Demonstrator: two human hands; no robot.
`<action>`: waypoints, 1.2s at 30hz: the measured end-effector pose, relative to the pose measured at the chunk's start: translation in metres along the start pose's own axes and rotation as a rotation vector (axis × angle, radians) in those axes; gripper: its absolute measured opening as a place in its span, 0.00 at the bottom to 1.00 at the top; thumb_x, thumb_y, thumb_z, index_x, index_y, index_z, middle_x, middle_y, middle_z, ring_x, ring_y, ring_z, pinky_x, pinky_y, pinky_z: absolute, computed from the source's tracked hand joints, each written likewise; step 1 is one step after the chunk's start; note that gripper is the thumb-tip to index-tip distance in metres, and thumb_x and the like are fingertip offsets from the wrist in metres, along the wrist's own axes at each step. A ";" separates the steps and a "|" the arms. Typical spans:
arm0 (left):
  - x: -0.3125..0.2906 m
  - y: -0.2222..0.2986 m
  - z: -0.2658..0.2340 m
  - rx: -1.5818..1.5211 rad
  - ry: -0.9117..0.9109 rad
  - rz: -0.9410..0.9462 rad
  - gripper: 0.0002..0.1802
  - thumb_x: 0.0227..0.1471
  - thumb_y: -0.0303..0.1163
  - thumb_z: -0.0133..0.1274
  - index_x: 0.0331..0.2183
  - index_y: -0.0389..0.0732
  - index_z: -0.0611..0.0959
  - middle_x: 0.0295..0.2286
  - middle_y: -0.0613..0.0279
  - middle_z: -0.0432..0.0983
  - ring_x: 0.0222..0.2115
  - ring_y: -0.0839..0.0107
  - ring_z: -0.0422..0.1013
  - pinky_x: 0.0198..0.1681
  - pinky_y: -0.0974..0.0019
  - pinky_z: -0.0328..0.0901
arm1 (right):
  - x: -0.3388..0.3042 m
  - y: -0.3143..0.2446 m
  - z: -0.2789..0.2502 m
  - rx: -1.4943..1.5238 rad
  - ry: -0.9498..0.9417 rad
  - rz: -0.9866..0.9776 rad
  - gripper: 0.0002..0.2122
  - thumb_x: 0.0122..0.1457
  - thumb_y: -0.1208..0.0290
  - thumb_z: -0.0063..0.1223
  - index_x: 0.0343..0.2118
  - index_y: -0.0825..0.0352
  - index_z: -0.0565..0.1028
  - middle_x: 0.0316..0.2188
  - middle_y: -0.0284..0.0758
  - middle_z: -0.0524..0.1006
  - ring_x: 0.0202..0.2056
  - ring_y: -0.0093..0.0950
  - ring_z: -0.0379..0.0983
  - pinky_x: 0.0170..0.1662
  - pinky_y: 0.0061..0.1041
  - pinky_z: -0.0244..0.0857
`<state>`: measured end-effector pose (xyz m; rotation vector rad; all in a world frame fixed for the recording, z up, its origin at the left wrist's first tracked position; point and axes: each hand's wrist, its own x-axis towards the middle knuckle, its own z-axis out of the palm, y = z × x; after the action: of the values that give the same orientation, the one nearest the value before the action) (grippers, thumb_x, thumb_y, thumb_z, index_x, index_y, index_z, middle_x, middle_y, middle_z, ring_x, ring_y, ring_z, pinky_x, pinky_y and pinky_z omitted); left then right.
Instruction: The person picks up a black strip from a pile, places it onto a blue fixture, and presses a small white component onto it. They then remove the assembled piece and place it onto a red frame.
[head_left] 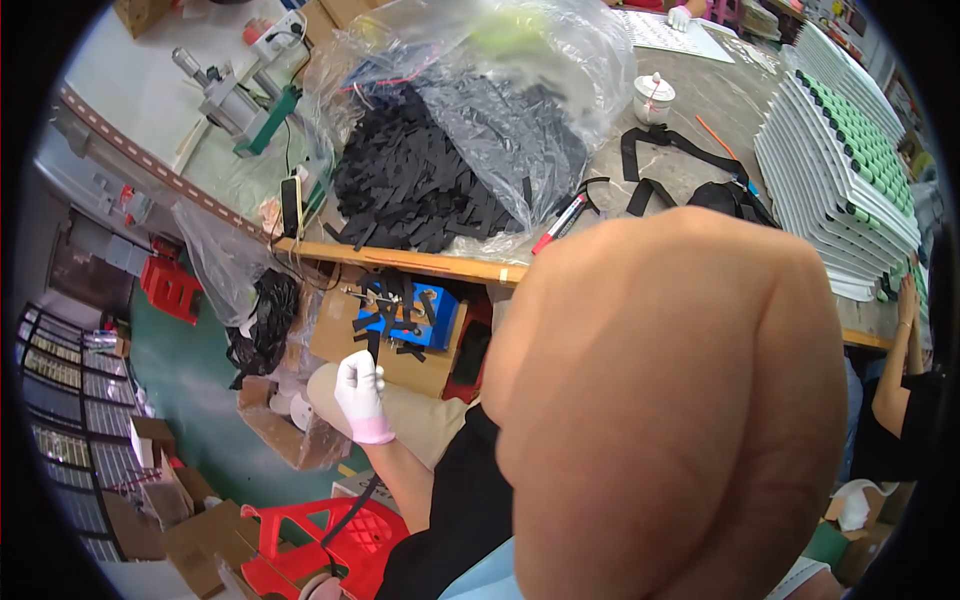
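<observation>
The left hand [360, 400], in a white glove, is closed on a black strip [374, 348] beside the blue box [436, 318], below the surface's [440, 266] front edge. The bare right hand [665, 400] looms near the camera; its fingers are hidden, so I cannot tell its grip.
</observation>
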<state>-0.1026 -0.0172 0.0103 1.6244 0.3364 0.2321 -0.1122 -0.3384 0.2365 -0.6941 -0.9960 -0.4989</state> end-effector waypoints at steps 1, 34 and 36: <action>-0.002 0.002 0.001 0.005 0.000 -0.019 0.09 0.50 0.37 0.52 0.30 0.42 0.76 0.18 0.72 0.68 0.15 0.89 0.58 0.17 0.85 0.51 | -0.003 -0.003 -0.007 0.000 0.008 0.020 0.15 0.54 0.64 0.44 0.27 0.74 0.74 0.23 0.46 0.72 0.15 0.24 0.61 0.18 0.23 0.56; 0.073 0.006 0.030 0.139 -0.060 -0.051 0.10 0.48 0.32 0.54 0.30 0.34 0.78 0.21 0.69 0.72 0.21 0.84 0.65 0.25 0.79 0.61 | -0.162 0.284 -0.077 -0.490 -0.002 1.255 0.08 0.50 0.75 0.56 0.32 0.72 0.75 0.26 0.27 0.74 0.25 0.11 0.66 0.29 0.09 0.60; 0.076 0.003 0.033 0.136 -0.060 -0.070 0.10 0.48 0.32 0.54 0.30 0.34 0.78 0.21 0.69 0.72 0.21 0.84 0.66 0.25 0.79 0.61 | -0.162 0.288 -0.079 -0.507 -0.009 1.247 0.07 0.50 0.76 0.55 0.31 0.72 0.75 0.24 0.26 0.74 0.24 0.10 0.66 0.27 0.09 0.59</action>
<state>-0.0198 -0.0212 0.0069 1.7461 0.3685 0.1090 0.0507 -0.1877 -0.0205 -1.5891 -0.2800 0.3801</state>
